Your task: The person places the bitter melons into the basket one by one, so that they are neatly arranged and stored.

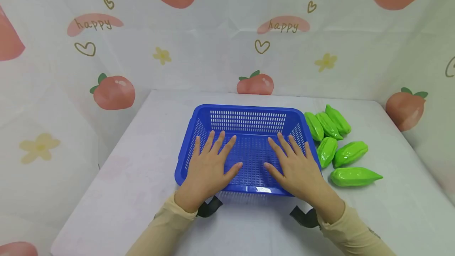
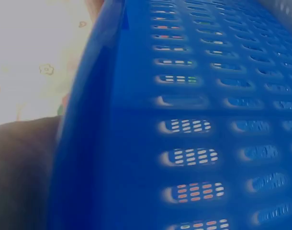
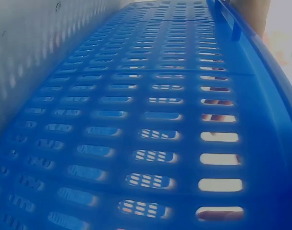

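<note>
A blue slotted plastic basket (image 1: 245,108) stands on the white table with bare floor showing inside it. Over its front left part my left hand (image 1: 209,167) is held palm down, fingers straight and spread. My right hand (image 1: 296,167) mirrors it over the front right part, fingers also spread, nothing in its grasp. Both wrists cross the basket's front rim in the head view. The basket's outer wall (image 2: 131,143) fills the left wrist view, and the same slotted wall (image 3: 261,143) fills the right wrist view.
To the right of the basket lie several glossy bright green ridged, pointed pods, the nearest green pod (image 1: 355,176) lying sideways. Two green pods (image 1: 328,125) lean close together by the basket's back right corner. A printed cloth (image 1: 213,50) hangs behind the white table (image 1: 142,149).
</note>
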Available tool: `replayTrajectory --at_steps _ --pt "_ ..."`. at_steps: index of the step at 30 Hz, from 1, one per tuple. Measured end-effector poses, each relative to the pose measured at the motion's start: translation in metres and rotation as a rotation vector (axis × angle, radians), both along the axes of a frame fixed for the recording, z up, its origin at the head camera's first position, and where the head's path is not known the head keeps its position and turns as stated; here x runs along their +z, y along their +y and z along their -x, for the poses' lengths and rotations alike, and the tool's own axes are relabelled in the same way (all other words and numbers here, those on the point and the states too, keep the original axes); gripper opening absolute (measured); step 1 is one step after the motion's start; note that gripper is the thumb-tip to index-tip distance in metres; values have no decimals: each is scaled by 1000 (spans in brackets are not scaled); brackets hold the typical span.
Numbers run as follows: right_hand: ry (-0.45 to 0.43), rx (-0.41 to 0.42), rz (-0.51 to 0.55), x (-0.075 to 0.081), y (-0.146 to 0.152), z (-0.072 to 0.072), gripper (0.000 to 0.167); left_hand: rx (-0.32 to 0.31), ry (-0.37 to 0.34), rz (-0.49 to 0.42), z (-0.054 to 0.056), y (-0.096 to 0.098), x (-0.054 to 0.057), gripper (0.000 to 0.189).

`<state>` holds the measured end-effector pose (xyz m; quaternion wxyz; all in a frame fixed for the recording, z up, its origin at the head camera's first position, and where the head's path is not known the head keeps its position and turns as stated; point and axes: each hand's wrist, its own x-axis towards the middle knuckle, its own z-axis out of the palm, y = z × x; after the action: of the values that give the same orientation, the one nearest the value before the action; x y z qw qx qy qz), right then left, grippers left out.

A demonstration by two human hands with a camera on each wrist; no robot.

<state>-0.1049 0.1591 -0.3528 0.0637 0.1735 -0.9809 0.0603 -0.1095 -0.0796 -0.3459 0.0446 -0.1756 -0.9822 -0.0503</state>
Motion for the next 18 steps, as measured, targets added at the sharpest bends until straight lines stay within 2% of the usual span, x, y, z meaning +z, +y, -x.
replayTrajectory --at_steps 9,18 --pt "-50 27 33 4 2 -4 51 -52 -86 -55 -2 1 3 62" --pt "4 67 56 9 4 -3 45 -101 -137 -90 -3 1 7 57"
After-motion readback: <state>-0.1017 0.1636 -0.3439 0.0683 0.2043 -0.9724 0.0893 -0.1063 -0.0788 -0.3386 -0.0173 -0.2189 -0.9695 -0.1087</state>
